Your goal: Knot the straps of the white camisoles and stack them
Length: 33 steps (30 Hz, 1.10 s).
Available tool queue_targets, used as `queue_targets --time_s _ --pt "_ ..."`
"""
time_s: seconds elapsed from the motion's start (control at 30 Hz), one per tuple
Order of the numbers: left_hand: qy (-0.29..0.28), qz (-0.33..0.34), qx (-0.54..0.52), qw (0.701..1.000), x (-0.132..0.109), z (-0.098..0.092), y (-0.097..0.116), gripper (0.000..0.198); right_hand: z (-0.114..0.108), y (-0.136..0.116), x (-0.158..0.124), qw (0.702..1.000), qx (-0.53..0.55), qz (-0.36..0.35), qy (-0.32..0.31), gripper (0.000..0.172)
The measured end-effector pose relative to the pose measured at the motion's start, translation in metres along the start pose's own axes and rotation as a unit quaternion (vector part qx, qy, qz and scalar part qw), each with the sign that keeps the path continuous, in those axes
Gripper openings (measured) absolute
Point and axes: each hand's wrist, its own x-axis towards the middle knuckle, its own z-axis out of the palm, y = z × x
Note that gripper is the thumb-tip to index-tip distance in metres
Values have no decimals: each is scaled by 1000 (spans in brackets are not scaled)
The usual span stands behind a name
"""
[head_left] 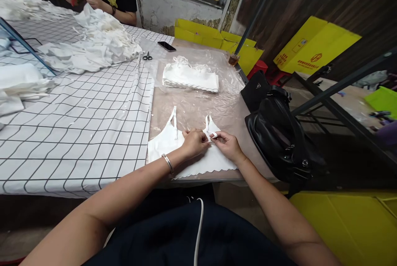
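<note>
A white strappy bralette [161,147] with a scalloped hem lies flat at the table's front edge, its two thin straps pointing away from me. My left hand [195,143], with a silver bangle at the wrist, is closed in a pinch at the base of the right-side strap. Close beside it, my right hand [228,146] pinches a small white piece of that strap between thumb and fingers. The fingertips of both hands nearly meet over the cloth, and they partly hide what they grip. Beyond the bralette rests a stack of folded white garments [190,79].
Small black scissors [147,56] and a phone [166,46] lie farther back, near a heap of white garments [102,47]. Black bags [276,129] and a slanting metal post [341,86] border the right side. A co-worker's hands [93,1] work at the far left.
</note>
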Motion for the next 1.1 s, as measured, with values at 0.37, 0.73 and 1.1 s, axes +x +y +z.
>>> queue_targets --time_s 0.37,0.73,1.1 --pt "-2 4 -6 1000 1 1 -3 14 2 2 0 1000 1 -11 -5 15" --pt "-10 20 4 1000 0 1 -3 13 8 -5 -2 1000 6 -23 6 10" --pt "-16 7 -7 1000 0 1 0 11 -2 3 2 997 57 52 -25 25"
